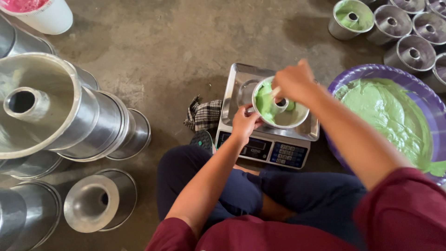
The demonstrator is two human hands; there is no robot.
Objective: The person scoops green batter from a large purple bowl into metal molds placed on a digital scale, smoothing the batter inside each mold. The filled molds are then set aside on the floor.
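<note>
Ring-shaped cake tin (281, 110), part filled with green batter, sits on scale (241, 88) pan in front of my knees. My left hand (245, 122) pinches tin's near rim, likely to steady it. My right hand (293, 82) closed round pale utensil handle (276, 91) above tin. Purple basin (371, 72) of batter right of scale; empty tins (69, 116) stacked left; checked cloth (204, 115) beside scale.
</note>
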